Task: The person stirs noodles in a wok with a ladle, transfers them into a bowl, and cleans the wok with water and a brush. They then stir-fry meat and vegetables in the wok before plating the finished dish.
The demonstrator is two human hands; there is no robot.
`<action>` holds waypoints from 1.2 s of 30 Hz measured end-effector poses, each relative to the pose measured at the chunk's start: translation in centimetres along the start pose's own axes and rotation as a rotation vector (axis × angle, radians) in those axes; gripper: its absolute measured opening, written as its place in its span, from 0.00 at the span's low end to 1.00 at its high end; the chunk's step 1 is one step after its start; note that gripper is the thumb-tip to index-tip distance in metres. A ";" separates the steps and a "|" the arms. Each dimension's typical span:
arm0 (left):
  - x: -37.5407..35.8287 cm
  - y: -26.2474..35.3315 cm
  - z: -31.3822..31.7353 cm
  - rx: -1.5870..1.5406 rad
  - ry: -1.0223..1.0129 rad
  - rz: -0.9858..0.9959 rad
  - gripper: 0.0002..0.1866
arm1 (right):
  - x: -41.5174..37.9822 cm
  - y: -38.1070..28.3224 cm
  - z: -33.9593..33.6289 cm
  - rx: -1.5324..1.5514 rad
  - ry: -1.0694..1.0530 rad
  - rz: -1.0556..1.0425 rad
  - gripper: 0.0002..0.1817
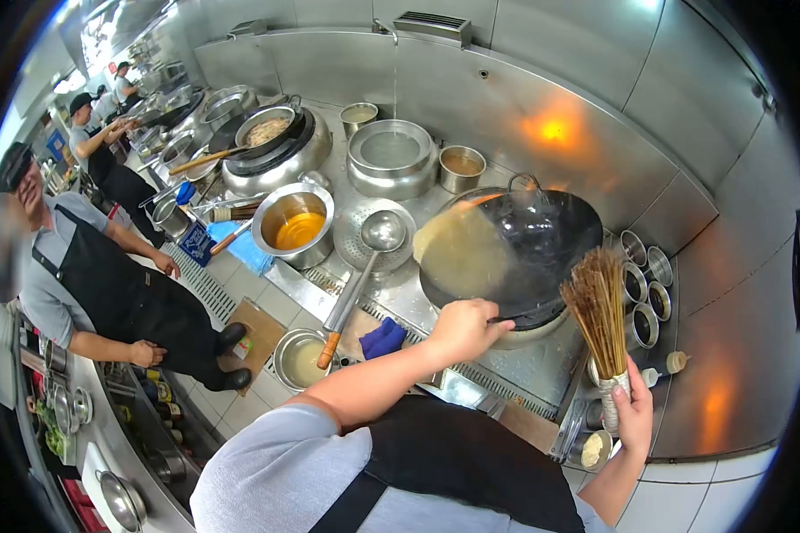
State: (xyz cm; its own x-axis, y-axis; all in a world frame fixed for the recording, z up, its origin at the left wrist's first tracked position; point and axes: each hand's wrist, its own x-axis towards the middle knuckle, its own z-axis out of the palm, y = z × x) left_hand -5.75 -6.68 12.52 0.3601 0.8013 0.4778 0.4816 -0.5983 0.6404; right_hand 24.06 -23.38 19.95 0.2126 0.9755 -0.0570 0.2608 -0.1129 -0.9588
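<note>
My left hand [468, 336] is closed on the near rim of a dark wok [551, 231], where its handle seems to be. The wok is tilted over the burner, and a sheet of cloudy liquid [460, 250] spills over its left side. A little flame [478, 201] shows behind the wok's far edge. On the right, my right hand [632, 410] grips the wrapped handle of a bamboo wok brush [598, 306], bristles up, beside the wok. A ladle [383, 233] rests across a perforated strainer [357, 226] left of the wok.
Left of the strainer stands a pot of orange oil [300, 231]. Behind are a water-filled pot [389, 149] and a tap [386, 30]. Several seasoning cups [642, 325] line the right side. A blue cloth [383, 338] lies at the front edge. A co-worker [107, 275] stands at left.
</note>
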 end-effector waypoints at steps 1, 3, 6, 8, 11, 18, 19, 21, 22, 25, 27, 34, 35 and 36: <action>0.4 0.4 -0.2 -0.037 0.004 -0.050 0.20 | 0.0 -0.1 0.0 -0.012 0.029 -0.057 0.31; 1.5 0.9 -0.6 -0.078 0.016 -0.125 0.21 | -0.5 -1.5 0.3 0.027 0.024 -0.061 0.32; 3.7 0.6 -0.9 -0.228 0.104 -0.234 0.21 | -0.5 -1.4 0.8 0.049 0.110 -0.073 0.30; 5.4 0.4 -1.5 -0.269 0.153 -0.363 0.22 | -0.3 -0.4 0.5 0.000 0.133 -0.101 0.30; 7.8 -1.0 -3.7 -0.374 0.304 -0.285 0.20 | -0.5 -0.4 1.5 -0.020 0.156 -0.153 0.27; 8.8 -0.3 -5.3 -0.381 0.236 -0.305 0.18 | 0.2 8.1 6.1 -0.199 0.331 -0.192 0.36; 7.9 -0.3 -4.3 -0.258 0.195 -0.270 0.19 | -0.5 11.5 7.0 -0.516 0.398 -0.242 0.40; 5.0 0.7 -2.6 -0.166 0.106 -0.241 0.23 | -2.4 11.6 10.5 -0.436 0.225 0.322 0.44; 3.0 0.3 -0.9 -0.094 0.097 -0.163 0.23 | -2.8 15.9 10.4 -0.533 -0.018 0.306 0.43; -2.1 0.1 0.8 0.123 -0.121 0.053 0.20 | -1.4 21.5 7.4 -0.486 -0.156 0.316 0.43; -3.5 -0.8 1.4 0.174 -0.230 0.184 0.18 | -0.6 18.3 6.1 -0.212 -0.027 0.337 0.42; 0.6 -3.4 6.4 0.320 -0.436 0.276 0.14 | 3.6 0.7 -4.2 -0.336 -0.050 0.450 0.33; 1.0 -3.7 7.2 0.321 -0.435 0.274 0.14 | 4.2 -1.2 -4.7 -0.262 -0.041 0.350 0.34; 1.3 -4.0 8.0 0.315 -0.411 0.259 0.13 | 5.3 -2.0 -5.2 -0.154 -0.039 0.126 0.35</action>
State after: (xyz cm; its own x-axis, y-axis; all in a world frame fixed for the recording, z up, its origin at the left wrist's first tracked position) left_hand -0.81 -3.24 5.81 0.7481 0.6007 0.2819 0.5288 -0.7963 0.2936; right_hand 29.57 -18.99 22.97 0.2169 0.9580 -0.1876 0.3761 -0.2594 -0.8895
